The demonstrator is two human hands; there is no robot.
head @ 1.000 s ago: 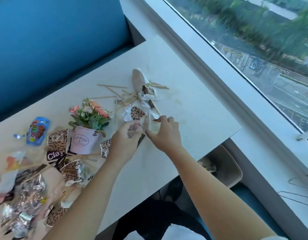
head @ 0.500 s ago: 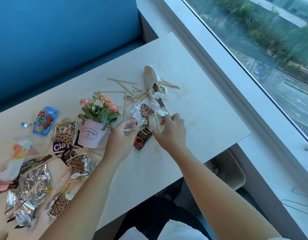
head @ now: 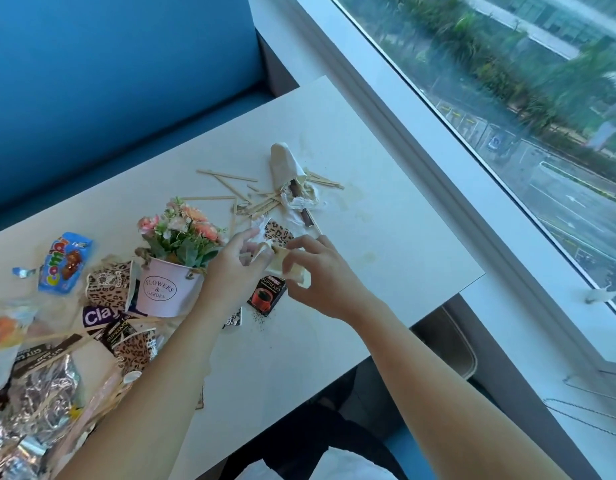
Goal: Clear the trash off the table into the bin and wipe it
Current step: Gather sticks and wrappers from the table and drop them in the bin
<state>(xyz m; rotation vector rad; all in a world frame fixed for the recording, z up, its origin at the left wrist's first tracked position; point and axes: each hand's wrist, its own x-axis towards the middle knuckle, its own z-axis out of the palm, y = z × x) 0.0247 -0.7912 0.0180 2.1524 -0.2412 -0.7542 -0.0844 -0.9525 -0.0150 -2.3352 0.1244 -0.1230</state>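
Note:
On the white table (head: 386, 209) lies scattered trash. My right hand (head: 320, 271) pinches a small cream wrapper (head: 282, 263), and my left hand (head: 235, 268) holds the same wrapper's other end. Just below them lies a black and red coffee sachet (head: 266, 295). Behind my hands sit a leopard-print paper scrap (head: 280, 232), crumpled white paper (head: 299, 202), a cream paper cone (head: 284, 164) and several wooden stir sticks (head: 230, 188). The grey bin (head: 453, 344) stands under the table's right edge.
A pink flower pot (head: 164, 289) stands left of my hands. Further left lie a blue candy bag (head: 65, 261), leopard-print cups (head: 109, 289) and silver foil wrappers (head: 39, 396). A blue bench back (head: 109, 81) rises behind the table; the window sill (head: 507, 271) runs along the right.
Both hands have lifted the cream wrapper off the table and drawn it slightly towards me. The coffee sachet, hidden a second ago, now lies uncovered below them.

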